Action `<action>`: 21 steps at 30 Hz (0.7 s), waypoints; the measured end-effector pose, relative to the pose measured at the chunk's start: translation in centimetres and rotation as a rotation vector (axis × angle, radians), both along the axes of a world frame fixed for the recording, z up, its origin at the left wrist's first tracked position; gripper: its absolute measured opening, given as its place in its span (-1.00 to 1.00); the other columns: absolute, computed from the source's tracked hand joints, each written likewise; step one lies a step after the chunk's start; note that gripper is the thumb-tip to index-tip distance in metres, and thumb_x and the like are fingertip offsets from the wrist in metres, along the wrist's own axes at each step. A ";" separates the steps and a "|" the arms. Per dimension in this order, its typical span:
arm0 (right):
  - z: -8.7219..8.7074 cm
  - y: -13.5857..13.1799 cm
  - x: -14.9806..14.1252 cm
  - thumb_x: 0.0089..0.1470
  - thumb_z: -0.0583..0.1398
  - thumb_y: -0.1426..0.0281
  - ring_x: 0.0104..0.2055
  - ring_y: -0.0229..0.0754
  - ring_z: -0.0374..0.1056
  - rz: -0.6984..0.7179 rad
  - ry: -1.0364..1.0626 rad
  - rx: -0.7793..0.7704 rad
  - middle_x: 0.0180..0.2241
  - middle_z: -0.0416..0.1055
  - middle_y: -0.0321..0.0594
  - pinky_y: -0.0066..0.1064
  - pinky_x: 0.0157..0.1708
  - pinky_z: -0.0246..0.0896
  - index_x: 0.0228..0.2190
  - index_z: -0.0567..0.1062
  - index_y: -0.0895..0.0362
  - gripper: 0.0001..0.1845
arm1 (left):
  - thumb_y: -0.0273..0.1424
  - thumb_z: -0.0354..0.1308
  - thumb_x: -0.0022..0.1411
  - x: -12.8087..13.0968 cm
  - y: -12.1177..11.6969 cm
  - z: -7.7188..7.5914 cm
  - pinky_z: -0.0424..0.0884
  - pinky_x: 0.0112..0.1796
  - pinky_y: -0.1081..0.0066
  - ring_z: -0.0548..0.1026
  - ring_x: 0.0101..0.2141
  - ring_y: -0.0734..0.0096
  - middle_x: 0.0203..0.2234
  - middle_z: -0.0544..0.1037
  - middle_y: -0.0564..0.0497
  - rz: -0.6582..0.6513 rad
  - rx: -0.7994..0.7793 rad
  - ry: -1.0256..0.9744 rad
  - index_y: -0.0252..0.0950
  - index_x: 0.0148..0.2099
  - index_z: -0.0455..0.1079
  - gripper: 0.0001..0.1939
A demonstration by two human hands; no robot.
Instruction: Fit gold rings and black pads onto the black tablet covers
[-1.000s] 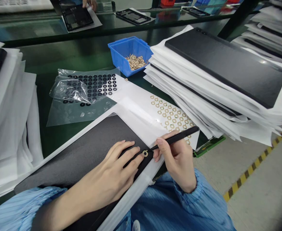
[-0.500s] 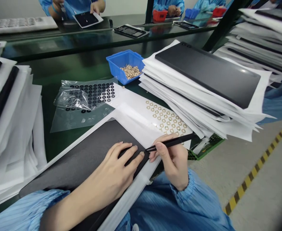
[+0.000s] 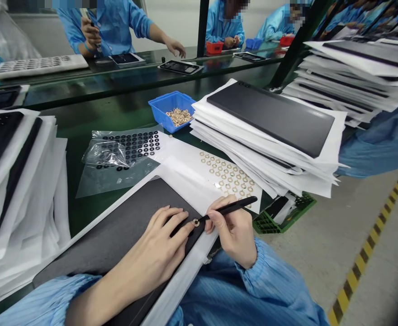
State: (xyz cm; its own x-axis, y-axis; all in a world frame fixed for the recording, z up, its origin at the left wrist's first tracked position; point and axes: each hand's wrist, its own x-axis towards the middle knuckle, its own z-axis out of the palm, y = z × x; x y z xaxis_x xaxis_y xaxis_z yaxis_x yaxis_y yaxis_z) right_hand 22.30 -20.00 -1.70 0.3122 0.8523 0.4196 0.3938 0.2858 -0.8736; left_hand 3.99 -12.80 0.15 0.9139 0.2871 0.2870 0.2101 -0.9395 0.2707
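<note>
A dark flat panel (image 3: 117, 217) lies on a white foam sheet in front of me, and my left hand (image 3: 148, 244) rests on it with fingers spread, holding nothing. A small gold ring (image 3: 196, 222) sits on the panel just past my left fingertips. My right hand (image 3: 231, 231) grips black tweezers (image 3: 231, 208), their tip at that ring. Beyond the hands, a white backing sheet (image 3: 185, 165) carries rows of gold rings (image 3: 226, 174). Black rings (image 3: 131, 147) lie on clear film in a plastic bag, left of it.
A blue bin (image 3: 170, 111) holds loose gold rings. Stacks of dark panels in white foam (image 3: 267, 131) stand to the right and left. Co-workers in blue (image 3: 107, 27) sit across a glass-topped bench. A green crate (image 3: 283, 215) sits on the floor by yellow-black tape (image 3: 365, 253).
My view has tilted up, showing more of the co-workers across the bench. The tweezer tip, slightly clear of the ring's spot half a second ago, now sits on the ring.
</note>
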 end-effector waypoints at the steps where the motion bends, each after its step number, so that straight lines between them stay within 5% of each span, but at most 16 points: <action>1: 0.0 0.0 0.1 0.21 0.07 0.46 -0.61 -0.34 0.34 0.018 0.003 -0.004 -0.53 0.30 -0.33 -0.49 -0.60 0.29 -0.39 0.33 0.14 -0.88 | -0.61 -0.03 0.29 0.0 0.0 0.0 0.32 0.05 -0.01 0.24 0.05 0.10 -0.02 0.38 -0.19 0.005 -0.004 -0.006 -0.41 0.07 0.29 -0.69; 7: 0.0 -0.5 0.5 0.25 0.06 0.36 -0.64 -0.31 0.34 0.139 0.186 -0.051 -0.57 0.33 -0.35 -0.44 -0.60 0.27 -0.40 0.31 0.13 -0.82 | -0.59 -0.06 0.33 0.2 0.2 -0.2 0.33 0.06 0.12 0.24 0.04 0.15 -0.05 0.38 -0.18 0.022 -0.018 -0.056 -0.42 0.01 0.30 -0.76; 11: 2.8 1.3 2.0 0.23 0.09 0.30 -0.59 -0.27 0.36 0.052 0.052 -0.016 -0.58 0.36 -0.32 -0.40 -0.53 0.29 -0.42 0.36 0.14 -0.77 | -0.56 -0.07 0.34 0.1 0.2 -0.1 0.33 0.05 0.14 0.25 0.03 0.15 -0.07 0.39 -0.16 0.024 -0.047 -0.026 -0.40 -0.01 0.33 -0.76; 14: 6.6 6.0 3.7 0.19 0.13 0.24 -0.58 -0.25 0.38 -0.028 -0.120 0.128 -0.59 0.38 -0.32 -0.39 -0.50 0.30 -0.41 0.36 0.13 -0.77 | -0.55 -0.09 0.33 0.1 0.2 0.1 0.33 0.04 0.16 0.26 0.03 0.16 -0.05 0.39 -0.15 0.027 -0.070 -0.009 -0.38 -0.02 0.35 -0.75; 18: 10.4 15.8 5.2 0.21 0.08 0.25 -0.44 -0.20 0.45 -0.106 -0.249 0.316 -0.45 0.43 -0.23 -0.37 -0.36 0.35 -0.31 0.31 0.12 -0.82 | -0.55 -0.06 0.29 -0.1 0.3 0.4 0.35 0.02 0.19 0.29 0.02 0.16 -0.05 0.40 -0.14 0.023 -0.060 0.019 -0.35 -0.02 0.35 -0.74; 21: 10.8 22.0 5.3 0.18 0.04 0.41 -0.28 -0.10 0.44 -0.112 -0.478 0.154 -0.34 0.45 -0.07 -0.28 -0.18 0.31 -0.31 0.32 0.15 -0.92 | -0.53 -0.04 0.29 -0.8 0.8 0.5 0.35 0.01 0.23 0.32 0.00 0.19 -0.07 0.42 -0.13 0.045 -0.020 -0.012 -0.33 -0.04 0.37 -0.76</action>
